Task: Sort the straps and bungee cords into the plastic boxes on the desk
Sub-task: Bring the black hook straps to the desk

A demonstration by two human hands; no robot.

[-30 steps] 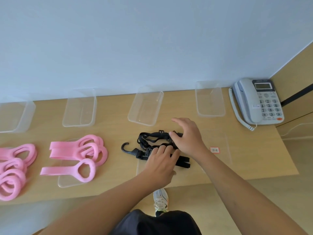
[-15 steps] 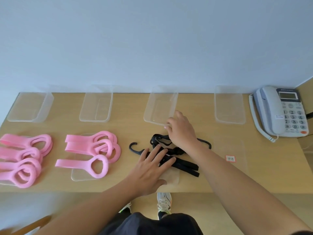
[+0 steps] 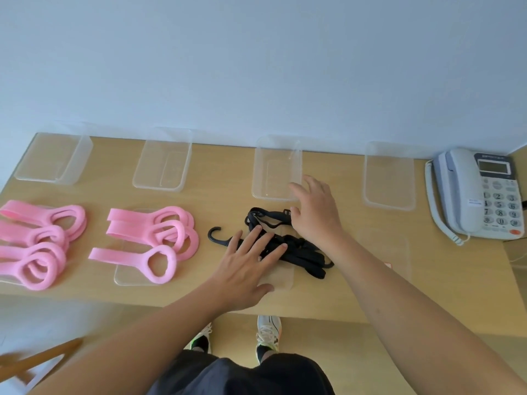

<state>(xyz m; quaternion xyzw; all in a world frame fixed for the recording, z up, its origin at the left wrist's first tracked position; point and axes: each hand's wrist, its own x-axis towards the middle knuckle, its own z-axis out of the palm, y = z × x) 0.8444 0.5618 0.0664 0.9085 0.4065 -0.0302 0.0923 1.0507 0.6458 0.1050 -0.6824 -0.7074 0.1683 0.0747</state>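
Note:
A tangle of black bungee cords and straps (image 3: 296, 252) lies on a flat clear lid (image 3: 282, 280) at the desk's middle, one hook (image 3: 214, 236) sticking out to the left. My left hand (image 3: 248, 266) lies flat with straight fingers resting on the tangle's left part. My right hand (image 3: 316, 212) hovers over its right end, fingers spread, touching the upper strap loop (image 3: 263, 220). Two groups of pink foam straps lie at left (image 3: 151, 240) (image 3: 37, 246). Several clear plastic boxes stand along the wall (image 3: 276, 169) (image 3: 162, 163) (image 3: 389, 175) (image 3: 54, 158).
A grey desk telephone (image 3: 482, 195) sits at the far right with its coiled cord. Another flat clear lid (image 3: 399, 252) lies right of the tangle, one under the pink straps (image 3: 128, 277). The desk's front edge (image 3: 142, 300) runs below my hands; my shoes show beneath.
The view has shifted so more of the desk's left side shows. My left hand has flattened and spread on the cords. My right hand has opened and its fingers lifted toward the middle box.

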